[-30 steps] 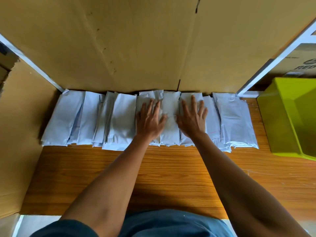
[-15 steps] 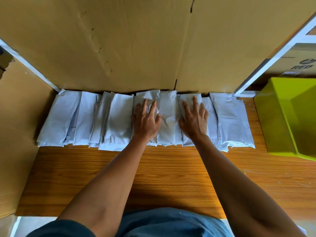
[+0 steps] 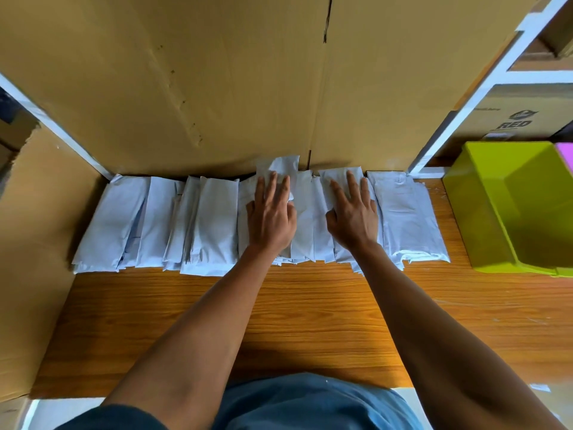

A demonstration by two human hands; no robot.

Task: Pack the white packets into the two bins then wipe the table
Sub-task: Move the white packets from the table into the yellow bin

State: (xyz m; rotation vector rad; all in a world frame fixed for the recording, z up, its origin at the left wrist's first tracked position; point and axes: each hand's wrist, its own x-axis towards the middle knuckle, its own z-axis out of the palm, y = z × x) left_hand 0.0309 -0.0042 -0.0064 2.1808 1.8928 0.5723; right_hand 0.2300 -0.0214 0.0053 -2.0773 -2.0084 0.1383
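A row of white packets (image 3: 214, 225) lies side by side along the back of the wooden table (image 3: 310, 311), against a cardboard wall. My left hand (image 3: 271, 217) rests flat with straight fingers on a middle packet (image 3: 283, 166), whose far end sticks up against the cardboard. My right hand (image 3: 353, 212) lies flat, fingers spread, on the packets just to the right. A lime green bin (image 3: 483, 212) stands at the table's right end, beside the last packet stack (image 3: 406, 212). A sliver of a pink bin (image 3: 566, 155) shows behind it.
Cardboard sheets close off the back (image 3: 217, 88) and the left side (image 3: 34, 259). White shelf posts (image 3: 459, 113) rise at the back right, with a printed cardboard box (image 3: 521, 119) behind. Bare wood stretches between the packets and my body.
Both hands have slid a little farther over the packets. The packet under my left hand has shifted back, and its far end now rises against the cardboard.
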